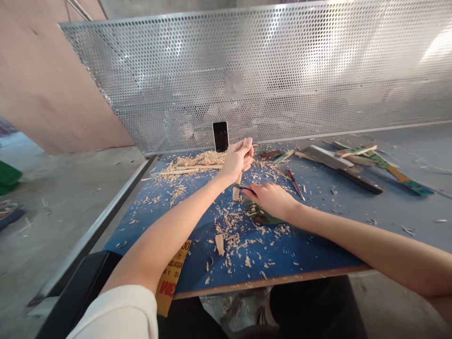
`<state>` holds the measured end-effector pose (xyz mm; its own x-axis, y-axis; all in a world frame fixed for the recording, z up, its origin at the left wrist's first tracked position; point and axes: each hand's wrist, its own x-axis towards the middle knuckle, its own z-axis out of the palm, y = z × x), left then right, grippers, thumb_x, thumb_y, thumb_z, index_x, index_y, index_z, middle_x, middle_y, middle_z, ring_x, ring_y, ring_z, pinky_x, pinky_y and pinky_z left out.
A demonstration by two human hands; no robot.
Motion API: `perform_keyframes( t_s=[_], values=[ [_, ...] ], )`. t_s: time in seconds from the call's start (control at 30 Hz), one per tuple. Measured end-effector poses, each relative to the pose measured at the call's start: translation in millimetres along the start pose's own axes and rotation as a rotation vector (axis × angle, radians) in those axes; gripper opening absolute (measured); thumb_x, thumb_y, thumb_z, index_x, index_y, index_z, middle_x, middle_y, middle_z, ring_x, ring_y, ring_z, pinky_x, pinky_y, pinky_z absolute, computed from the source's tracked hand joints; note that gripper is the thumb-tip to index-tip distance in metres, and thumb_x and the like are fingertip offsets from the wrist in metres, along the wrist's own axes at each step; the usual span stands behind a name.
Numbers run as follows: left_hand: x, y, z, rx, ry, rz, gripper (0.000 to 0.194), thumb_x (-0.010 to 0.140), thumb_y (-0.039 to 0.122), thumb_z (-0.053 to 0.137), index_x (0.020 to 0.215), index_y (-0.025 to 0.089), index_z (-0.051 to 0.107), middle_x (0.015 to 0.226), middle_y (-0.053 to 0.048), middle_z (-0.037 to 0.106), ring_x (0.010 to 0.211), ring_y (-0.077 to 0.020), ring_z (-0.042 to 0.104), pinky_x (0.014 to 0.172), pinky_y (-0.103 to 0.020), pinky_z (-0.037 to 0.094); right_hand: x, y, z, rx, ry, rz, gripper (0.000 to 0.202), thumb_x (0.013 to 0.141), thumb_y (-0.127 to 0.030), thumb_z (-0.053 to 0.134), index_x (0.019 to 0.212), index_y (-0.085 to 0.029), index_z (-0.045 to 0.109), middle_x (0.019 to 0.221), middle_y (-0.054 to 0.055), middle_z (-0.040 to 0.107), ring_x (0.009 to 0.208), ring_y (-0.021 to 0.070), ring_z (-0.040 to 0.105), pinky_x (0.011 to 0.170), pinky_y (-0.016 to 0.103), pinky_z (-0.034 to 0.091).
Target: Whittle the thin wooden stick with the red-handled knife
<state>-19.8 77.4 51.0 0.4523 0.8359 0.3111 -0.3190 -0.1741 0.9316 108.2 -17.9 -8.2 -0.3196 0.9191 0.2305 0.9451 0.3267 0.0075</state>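
Observation:
My left hand (pixel 239 159) is closed around the upper part of a slim pale wood stick (pixel 236 192), which stands roughly upright over the blue tabletop. In my right hand (pixel 271 200), closed, is a carving knife (pixel 243 187) with a red and black handle; its blade lies across the lower part of the stick. My right fingers hide most of the handle. Beneath that hand lies a dark green patterned piece (pixel 263 217), partly covered. Wood shavings (pixel 231 230) are scattered around, and a short wood block (pixel 219 244) rests nearer the front edge.
A phone (pixel 221 136) leans at the back by a perforated metal screen (pixel 282 70). To the right lie a saw (pixel 339 167), a patterned strip (pixel 402 175) and a thin purple tool (pixel 295 183). Yellow sandpaper (pixel 173 278) overhangs the front left edge.

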Motion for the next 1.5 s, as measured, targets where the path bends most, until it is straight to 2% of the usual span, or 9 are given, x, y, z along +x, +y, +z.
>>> perform_keyframes(
  t_s=[0.1, 0.2, 0.37, 0.7, 0.83, 1.07, 1.17, 1.4, 1.5],
  values=[
    [1.2, -1.9, -1.5, -0.014, 0.156, 0.026, 0.045, 0.100, 0.052, 0.054, 0.069, 0.022, 0.042, 0.047, 0.009, 0.021, 0.035, -0.0043, 0.020, 0.039, -0.024, 0.015, -2.0, -8.5, 5.7, -0.037, 0.028, 0.040, 0.059, 0.109, -0.054, 0.023, 0.101, -0.015, 0.066, 0.075, 0.013, 0.072, 0.063, 0.0231, 0.067, 0.056, 0.030, 0.030],
    [2.9, -2.6, -7.6, -0.040, 0.207, 0.019, 0.044, 0.101, 0.053, 0.053, 0.071, 0.022, 0.041, 0.047, 0.009, 0.022, 0.035, -0.0045, 0.019, 0.038, -0.024, 0.013, -0.3, -11.6, 8.3, -0.037, 0.037, 0.039, 0.060, 0.109, -0.054, 0.022, 0.100, -0.016, 0.066, 0.075, 0.013, 0.072, 0.063, 0.0232, 0.068, 0.056, 0.030, 0.031],
    [4.0, -1.4, -12.2, -0.050, 0.174, 0.015, 0.043, 0.100, 0.050, 0.054, 0.071, 0.022, 0.042, 0.046, 0.010, 0.018, 0.035, -0.0049, 0.018, 0.038, -0.024, 0.013, 5.7, -5.3, 3.1, 0.014, -0.009, -0.021, 0.058, 0.109, -0.052, 0.026, 0.102, -0.015, 0.068, 0.078, 0.013, 0.072, 0.065, 0.0229, 0.067, 0.056, 0.031, 0.031],
    [-0.8, 1.4, 6.6, 0.030, 0.043, 0.010, 0.045, 0.101, 0.047, 0.054, 0.067, 0.021, 0.043, 0.047, 0.009, 0.024, 0.035, -0.0040, 0.022, 0.038, -0.024, 0.015, 20.3, 8.5, -32.6, -0.045, -0.112, -0.190, 0.056, 0.109, -0.049, 0.034, 0.090, -0.015, 0.074, 0.078, 0.013, 0.071, 0.065, 0.0214, 0.066, 0.060, 0.033, 0.039],
    [0.9, -0.5, 2.2, -0.002, 0.113, 0.043, 0.046, 0.101, 0.046, 0.055, 0.065, 0.021, 0.043, 0.047, 0.009, 0.024, 0.035, -0.0036, 0.020, 0.037, -0.023, 0.013, 13.9, -5.8, -27.3, -0.041, -0.128, -0.091, 0.058, 0.110, -0.049, 0.030, 0.098, -0.013, 0.073, 0.079, 0.014, 0.072, 0.069, 0.0241, 0.070, 0.060, 0.033, 0.044],
    [7.4, -3.8, -23.8, -0.113, 0.288, 0.016, 0.047, 0.100, 0.048, 0.056, 0.064, 0.021, 0.041, 0.047, 0.009, 0.023, 0.034, -0.0039, 0.019, 0.036, -0.022, 0.013, 7.1, -33.3, -11.3, 0.042, -0.155, 0.100, 0.060, 0.111, -0.050, 0.021, 0.108, -0.013, 0.070, 0.087, 0.015, 0.074, 0.078, 0.0251, 0.074, 0.067, 0.032, 0.053],
    [6.1, -1.4, -23.2, -0.115, 0.238, 0.013, 0.048, 0.100, 0.048, 0.056, 0.063, 0.021, 0.042, 0.046, 0.009, 0.023, 0.034, -0.0037, 0.019, 0.036, -0.022, 0.013, 12.2, -30.8, -19.0, 0.021, -0.195, 0.069, 0.060, 0.111, -0.048, 0.024, 0.107, -0.012, 0.072, 0.089, 0.016, 0.074, 0.077, 0.0242, 0.074, 0.067, 0.033, 0.053],
    [-3.6, 6.0, 2.6, -0.032, -0.012, 0.009, 0.051, 0.096, 0.057, 0.060, 0.063, 0.020, 0.045, 0.045, 0.010, 0.024, 0.033, -0.0036, 0.022, 0.036, -0.021, 0.014, 29.2, -14.5, -46.2, -0.091, -0.300, -0.146, 0.050, 0.110, -0.041, 0.034, 0.107, -0.014, 0.076, 0.091, 0.016, 0.075, 0.084, 0.0265, 0.073, 0.067, 0.033, 0.051],
    [-1.0, 4.0, 1.0, -0.038, 0.006, 0.012, 0.052, 0.096, 0.058, 0.059, 0.063, 0.021, 0.044, 0.045, 0.010, 0.024, 0.033, -0.0034, 0.022, 0.036, -0.021, 0.013, 32.4, -15.6, -50.5, -0.070, -0.355, -0.126, 0.055, 0.110, -0.044, 0.030, 0.107, -0.012, 0.074, 0.094, 0.017, 0.075, 0.087, 0.0274, 0.073, 0.070, 0.034, 0.051]
  ],
)
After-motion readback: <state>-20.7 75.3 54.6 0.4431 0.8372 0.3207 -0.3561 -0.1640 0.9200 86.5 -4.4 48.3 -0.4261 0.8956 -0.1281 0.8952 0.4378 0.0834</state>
